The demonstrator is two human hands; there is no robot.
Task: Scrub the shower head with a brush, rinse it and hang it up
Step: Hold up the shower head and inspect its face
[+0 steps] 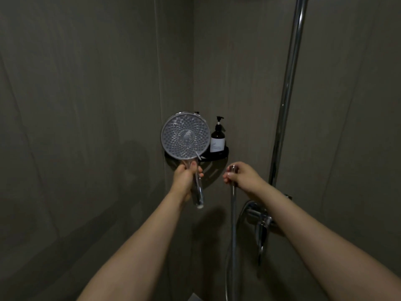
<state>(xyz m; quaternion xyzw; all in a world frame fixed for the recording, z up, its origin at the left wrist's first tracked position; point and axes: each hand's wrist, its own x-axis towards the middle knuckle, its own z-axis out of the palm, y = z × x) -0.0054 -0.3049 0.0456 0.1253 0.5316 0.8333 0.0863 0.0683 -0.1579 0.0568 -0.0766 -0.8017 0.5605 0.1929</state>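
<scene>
grips point(184, 173) point(240, 173) raised against grey walls point(86, 105)

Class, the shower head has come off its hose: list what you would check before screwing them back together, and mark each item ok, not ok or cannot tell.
1. Left hand grips the handle of the shower head: ok.
2. Right hand holds the hose near its end: ok.
3. Hose joined to the handle: not ok, they are apart.
4. Handle's open end lined up with the hose end: not ok, it points down, off to one side of the hose end.
5. Washer seated in the hose end: cannot tell.
6. Water off at the tap: ok, nothing flows.
</scene>
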